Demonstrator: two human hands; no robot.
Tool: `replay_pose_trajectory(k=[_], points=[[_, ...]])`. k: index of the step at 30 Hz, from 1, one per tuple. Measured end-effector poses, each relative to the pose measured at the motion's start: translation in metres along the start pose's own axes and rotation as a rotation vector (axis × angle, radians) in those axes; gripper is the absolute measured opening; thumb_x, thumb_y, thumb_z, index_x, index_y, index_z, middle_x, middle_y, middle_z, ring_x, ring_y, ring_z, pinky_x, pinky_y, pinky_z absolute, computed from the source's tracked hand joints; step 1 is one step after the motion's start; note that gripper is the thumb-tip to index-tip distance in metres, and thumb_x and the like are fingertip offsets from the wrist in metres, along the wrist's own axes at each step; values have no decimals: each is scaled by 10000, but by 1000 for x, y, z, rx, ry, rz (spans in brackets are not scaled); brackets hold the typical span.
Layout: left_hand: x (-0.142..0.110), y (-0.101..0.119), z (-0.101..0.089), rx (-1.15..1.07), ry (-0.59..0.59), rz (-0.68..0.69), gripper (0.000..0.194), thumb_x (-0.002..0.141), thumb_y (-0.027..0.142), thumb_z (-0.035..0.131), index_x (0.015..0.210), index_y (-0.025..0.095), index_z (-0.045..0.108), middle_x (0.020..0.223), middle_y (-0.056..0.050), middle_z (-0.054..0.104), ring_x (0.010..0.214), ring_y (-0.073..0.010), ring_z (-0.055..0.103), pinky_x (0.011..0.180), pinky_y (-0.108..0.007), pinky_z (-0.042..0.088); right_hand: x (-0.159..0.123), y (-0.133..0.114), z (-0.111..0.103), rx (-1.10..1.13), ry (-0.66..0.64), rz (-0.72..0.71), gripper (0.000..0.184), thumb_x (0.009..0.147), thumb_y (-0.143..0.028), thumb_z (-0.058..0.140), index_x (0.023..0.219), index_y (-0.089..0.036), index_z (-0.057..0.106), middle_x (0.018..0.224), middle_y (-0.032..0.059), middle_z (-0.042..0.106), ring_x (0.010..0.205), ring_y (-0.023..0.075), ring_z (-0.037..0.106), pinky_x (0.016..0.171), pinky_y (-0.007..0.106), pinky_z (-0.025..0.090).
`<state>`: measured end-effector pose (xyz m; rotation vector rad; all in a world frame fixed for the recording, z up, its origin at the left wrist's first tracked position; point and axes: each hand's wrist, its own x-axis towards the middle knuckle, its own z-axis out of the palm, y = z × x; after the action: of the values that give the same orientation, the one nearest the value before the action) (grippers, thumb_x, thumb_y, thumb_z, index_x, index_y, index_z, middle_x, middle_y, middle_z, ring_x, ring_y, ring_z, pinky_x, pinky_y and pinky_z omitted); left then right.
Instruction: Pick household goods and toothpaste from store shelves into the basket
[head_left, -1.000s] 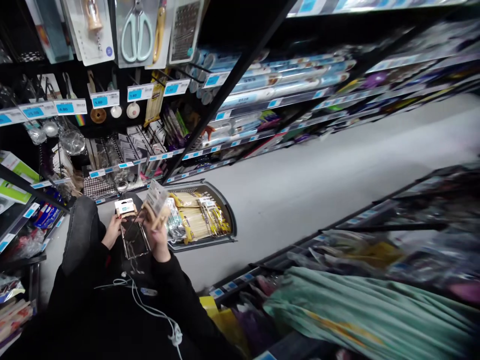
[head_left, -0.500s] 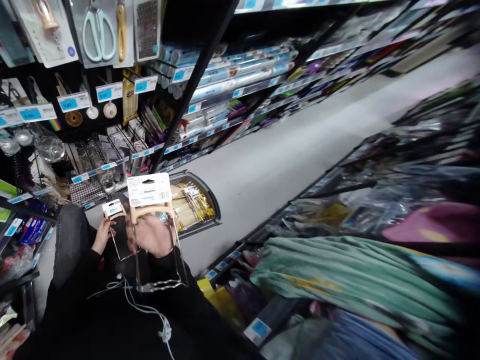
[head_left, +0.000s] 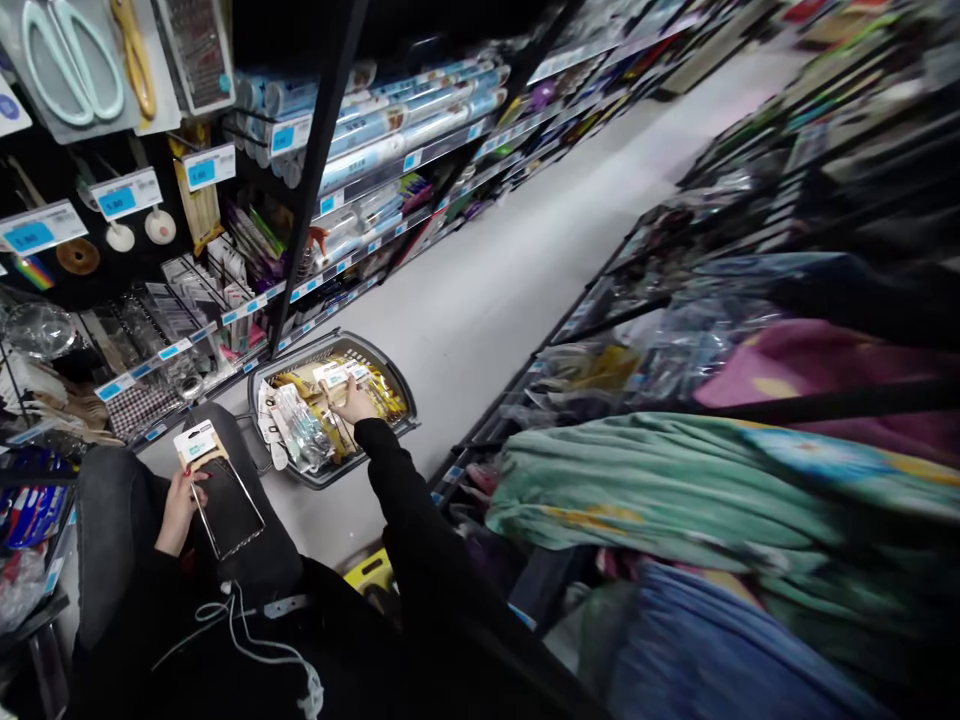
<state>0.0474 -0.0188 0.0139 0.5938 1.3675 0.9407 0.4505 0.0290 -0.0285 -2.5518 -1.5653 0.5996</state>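
My left hand (head_left: 178,508) is closed around the wooden handle of what looks like a potato masher (head_left: 197,441). Its white card points away from me, and its metal frame with a wavy end lies over my dark trouser leg. My right arm reaches forward into a grey shopping basket (head_left: 411,392) on the floor. There my right hand (head_left: 355,403) grips a second carded masher (head_left: 341,373) by its handle, over the packages inside; its metal frame is mostly hidden. Clear-wrapped packages (head_left: 304,425) fill the basket's near left part.
Shelves with price tags (head_left: 124,193) and hanging kitchen tools stand on the left. Rolls in blue-white wrap (head_left: 412,125) lie farther along. On the right, a rack holds green cloth (head_left: 637,480) and other folded textiles. A grey aisle floor (head_left: 480,280) runs between them.
My right hand has carried its masher away from my lap, forward into the basket. The left hand still holds the other masher over my leg. The view has shifted, showing more of the basket.
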Motion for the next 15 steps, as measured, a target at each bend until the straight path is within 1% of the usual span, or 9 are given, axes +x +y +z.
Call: replay_pose_trajectory(k=[3, 6, 10, 15], points=[[4, -1, 4, 16, 7, -14, 543, 590, 494, 721, 976, 176, 509, 758, -9, 657, 432, -70, 481, 436, -223, 394, 27, 14, 18, -24, -75, 31, 1002, 713, -358, 712, 1443, 24, 143, 1253, 293, 500, 1112, 305, 541, 905, 318, 401], [7, -1, 8, 34, 19, -18, 535, 588, 494, 733, 962, 179, 516, 761, -2, 655, 424, -68, 473, 423, -221, 388, 44, 18, 33, -58, -134, 93, 988, 733, -385, 699, 1434, 36, 143, 1232, 307, 502, 1100, 300, 533, 912, 329, 375], [8, 0, 12, 54, 39, -20, 510, 601, 512, 732, 924, 179, 518, 767, 0, 656, 430, -70, 476, 424, -228, 405, 57, 21, 46, -109, -162, 162, 831, 835, -400, 573, 1418, 36, 174, 1257, 317, 471, 1142, 299, 488, 958, 365, 334], [7, 4, 16, 59, 43, -41, 570, 549, 533, 762, 924, 175, 524, 767, 5, 659, 434, -66, 476, 412, -216, 395, 63, 25, 49, -174, -141, 172, 652, 882, -332, 495, 1386, 20, 274, 1297, 322, 440, 1208, 308, 413, 983, 383, 306]])
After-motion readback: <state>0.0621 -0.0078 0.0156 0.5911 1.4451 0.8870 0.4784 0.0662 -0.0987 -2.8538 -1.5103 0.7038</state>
